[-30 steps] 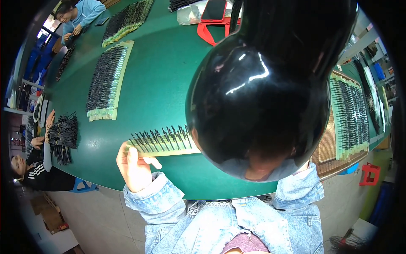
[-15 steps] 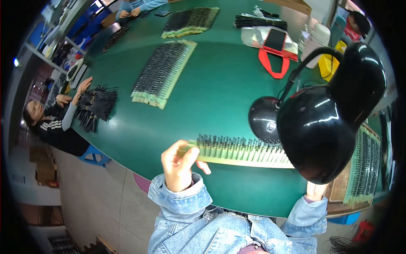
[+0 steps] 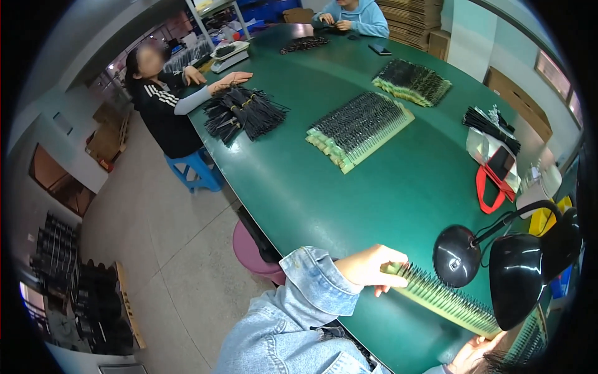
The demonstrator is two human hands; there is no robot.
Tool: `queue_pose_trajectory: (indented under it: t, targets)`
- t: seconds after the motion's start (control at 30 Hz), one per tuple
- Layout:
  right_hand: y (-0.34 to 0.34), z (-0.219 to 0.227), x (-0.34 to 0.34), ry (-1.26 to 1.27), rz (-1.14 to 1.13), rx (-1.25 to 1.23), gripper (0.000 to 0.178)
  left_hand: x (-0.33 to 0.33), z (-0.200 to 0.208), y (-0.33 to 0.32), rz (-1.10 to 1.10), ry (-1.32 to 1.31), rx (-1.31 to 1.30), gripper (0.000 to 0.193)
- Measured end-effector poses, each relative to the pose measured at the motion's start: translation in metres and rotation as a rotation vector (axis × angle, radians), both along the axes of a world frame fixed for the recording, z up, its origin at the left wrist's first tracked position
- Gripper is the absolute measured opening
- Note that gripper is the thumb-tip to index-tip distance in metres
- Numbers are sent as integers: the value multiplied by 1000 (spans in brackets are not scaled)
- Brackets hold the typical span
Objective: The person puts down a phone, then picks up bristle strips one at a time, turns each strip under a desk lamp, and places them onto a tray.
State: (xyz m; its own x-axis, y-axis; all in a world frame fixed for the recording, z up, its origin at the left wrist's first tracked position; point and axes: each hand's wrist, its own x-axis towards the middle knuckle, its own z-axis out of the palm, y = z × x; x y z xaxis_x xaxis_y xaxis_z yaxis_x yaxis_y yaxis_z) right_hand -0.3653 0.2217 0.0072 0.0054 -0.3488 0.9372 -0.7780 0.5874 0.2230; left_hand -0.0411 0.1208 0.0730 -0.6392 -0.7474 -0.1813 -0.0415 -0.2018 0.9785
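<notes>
Even bright indoor light; soft sheen on green table [image 3: 374, 187]; fisheye bending, dark rim.

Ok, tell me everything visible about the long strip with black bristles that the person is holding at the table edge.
The long pale green strip carrying a row of thin black upright bristles lies flat on the dark green table, running diagonally along its near edge. It looks like card or foam. The left hand grips its near end, fingers curled over; the right hand is at its far end, beneath the black desk lamp, which hides part of it.
</notes>
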Motion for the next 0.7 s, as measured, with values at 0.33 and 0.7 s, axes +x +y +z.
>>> queue_pose_trajectory:
  t: [0.33,0.7]
  targets:
    - [-17,10,9,199,-177,1,15,-4,-20,-5,-260,-134,-324,23]
    - [-22,90,71,-89,-557,232,19,-10,-14,0,-211,-154,-349,24]
